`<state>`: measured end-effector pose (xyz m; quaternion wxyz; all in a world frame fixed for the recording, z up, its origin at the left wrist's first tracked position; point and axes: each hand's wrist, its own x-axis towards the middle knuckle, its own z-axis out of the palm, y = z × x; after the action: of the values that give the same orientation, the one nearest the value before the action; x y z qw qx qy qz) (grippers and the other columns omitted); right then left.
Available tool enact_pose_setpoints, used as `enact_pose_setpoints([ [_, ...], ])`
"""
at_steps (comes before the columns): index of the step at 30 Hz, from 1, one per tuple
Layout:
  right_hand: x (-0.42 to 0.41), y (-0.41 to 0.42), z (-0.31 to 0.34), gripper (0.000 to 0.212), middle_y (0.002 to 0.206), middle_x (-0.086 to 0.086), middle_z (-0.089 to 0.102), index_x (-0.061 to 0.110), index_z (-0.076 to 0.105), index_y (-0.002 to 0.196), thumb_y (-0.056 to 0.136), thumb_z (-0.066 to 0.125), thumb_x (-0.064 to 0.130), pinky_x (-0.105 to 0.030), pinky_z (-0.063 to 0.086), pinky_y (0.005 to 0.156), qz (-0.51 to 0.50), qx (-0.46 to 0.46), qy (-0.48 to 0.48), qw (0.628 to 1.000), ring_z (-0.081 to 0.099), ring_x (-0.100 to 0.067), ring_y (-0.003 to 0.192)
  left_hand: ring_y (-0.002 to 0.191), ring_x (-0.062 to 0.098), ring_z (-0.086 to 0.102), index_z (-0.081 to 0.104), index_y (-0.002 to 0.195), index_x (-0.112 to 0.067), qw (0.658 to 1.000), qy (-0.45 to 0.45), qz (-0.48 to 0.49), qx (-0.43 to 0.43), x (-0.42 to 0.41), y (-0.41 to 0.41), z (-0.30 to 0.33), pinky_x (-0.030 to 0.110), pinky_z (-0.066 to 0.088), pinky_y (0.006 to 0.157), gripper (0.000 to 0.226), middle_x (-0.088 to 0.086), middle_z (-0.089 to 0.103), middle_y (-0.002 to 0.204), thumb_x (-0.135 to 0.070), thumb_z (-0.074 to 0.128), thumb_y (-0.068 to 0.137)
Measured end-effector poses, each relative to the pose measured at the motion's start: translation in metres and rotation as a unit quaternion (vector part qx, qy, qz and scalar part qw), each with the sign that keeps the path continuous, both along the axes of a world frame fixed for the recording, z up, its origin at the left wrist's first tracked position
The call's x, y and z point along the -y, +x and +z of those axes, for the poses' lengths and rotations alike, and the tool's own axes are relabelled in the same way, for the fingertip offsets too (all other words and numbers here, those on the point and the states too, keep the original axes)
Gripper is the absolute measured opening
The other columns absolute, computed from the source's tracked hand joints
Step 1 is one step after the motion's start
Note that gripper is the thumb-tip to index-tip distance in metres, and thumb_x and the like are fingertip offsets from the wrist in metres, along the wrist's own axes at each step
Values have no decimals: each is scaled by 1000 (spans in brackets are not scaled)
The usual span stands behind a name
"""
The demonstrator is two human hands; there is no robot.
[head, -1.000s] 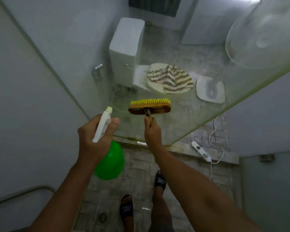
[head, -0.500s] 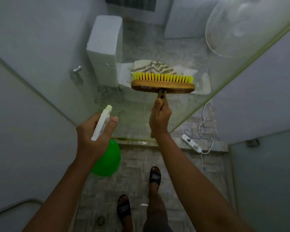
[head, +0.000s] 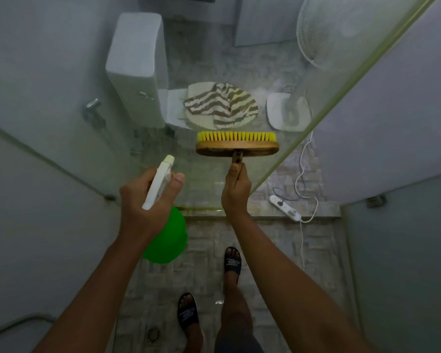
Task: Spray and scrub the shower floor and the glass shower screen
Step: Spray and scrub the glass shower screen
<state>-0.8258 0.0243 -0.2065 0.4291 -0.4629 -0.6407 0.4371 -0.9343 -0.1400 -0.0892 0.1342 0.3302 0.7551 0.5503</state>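
Observation:
My left hand (head: 148,200) grips a spray bottle (head: 167,235) with a green body and a white nozzle that points up at the glass shower screen (head: 201,179). My right hand (head: 236,192) holds the handle of a wooden scrub brush (head: 237,143). Its yellow bristles press against the glass, near the screen's right edge. The tiled shower floor (head: 206,250) lies below, where my feet stand in black sandals.
Behind the glass are a white toilet cistern (head: 135,67), a striped cloth (head: 220,105) on the toilet lid, and a standing fan (head: 316,34). A white power strip (head: 285,207) with cables lies on the sill at right. A floor drain (head: 153,335) sits near my left foot.
The brush rose up the glass, then came back down a little. My left hand has kept the spray bottle in about the same place.

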Motion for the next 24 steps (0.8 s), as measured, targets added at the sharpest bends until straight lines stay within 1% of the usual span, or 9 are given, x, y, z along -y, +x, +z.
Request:
enact_pose_setpoints([
  [3,-19,1,41,36,60,3,40,22,51,86,102,34,50,-37,32,44,-47,-126,7,991,37,-18,50,61,40,62,70,87,-18,1000,2,3,10,-6,1,2,58,59,57,38,5,58,64,-55,70,90],
  [5,-36,4,50,37,59,3,39,24,50,86,101,34,54,-34,31,44,-60,-163,31,984,37,-18,49,64,44,63,69,88,-18,1000,9,2,11,-11,0,2,59,60,57,38,15,61,68,-55,70,90],
  [7,-44,8,37,31,60,5,39,32,51,90,101,34,54,-36,31,44,-46,-150,47,987,36,-19,49,63,47,62,68,88,-15,1000,12,-2,3,-18,-1,0,59,60,57,40,21,60,69,-54,70,92],
  [10,-33,15,-9,25,61,6,39,39,55,98,101,34,54,-39,33,46,-11,-83,-12,996,37,-19,51,65,47,64,68,88,-15,1000,14,-3,13,-29,2,-5,61,60,57,39,22,62,70,-54,70,92],
  [13,-3,28,-53,38,64,3,45,22,56,97,102,33,51,-40,40,51,17,53,-81,995,43,-12,54,66,44,65,70,90,-23,1000,10,-9,12,-34,7,-7,60,60,58,30,12,63,70,-53,69,93],
  [15,13,33,-64,46,65,-2,49,12,56,92,103,32,51,-40,42,52,20,104,-119,987,46,-13,55,66,40,66,71,86,-29,1000,15,-19,10,-34,9,-5,59,60,59,24,3,64,71,-52,70,93],
  [18,17,24,-43,46,62,0,47,13,53,85,103,32,50,-43,43,50,-1,89,-124,988,45,-14,53,66,38,66,72,89,-21,999,24,-13,17,-31,9,-2,58,60,58,28,1,64,73,-49,70,93],
  [21,8,5,10,46,60,-3,46,16,51,86,101,31,55,-45,40,47,-4,28,-51,998,45,-20,50,63,39,64,72,89,-9,999,26,-3,20,-27,7,4,58,59,57,40,4,62,66,-48,70,92],
  [24,-2,-11,67,42,62,-8,48,18,52,91,102,32,53,-43,39,45,7,-32,29,999,47,-26,50,61,35,65,70,87,-13,1000,25,0,13,-21,2,10,53,59,57,35,-2,59,63,-48,69,92],
])
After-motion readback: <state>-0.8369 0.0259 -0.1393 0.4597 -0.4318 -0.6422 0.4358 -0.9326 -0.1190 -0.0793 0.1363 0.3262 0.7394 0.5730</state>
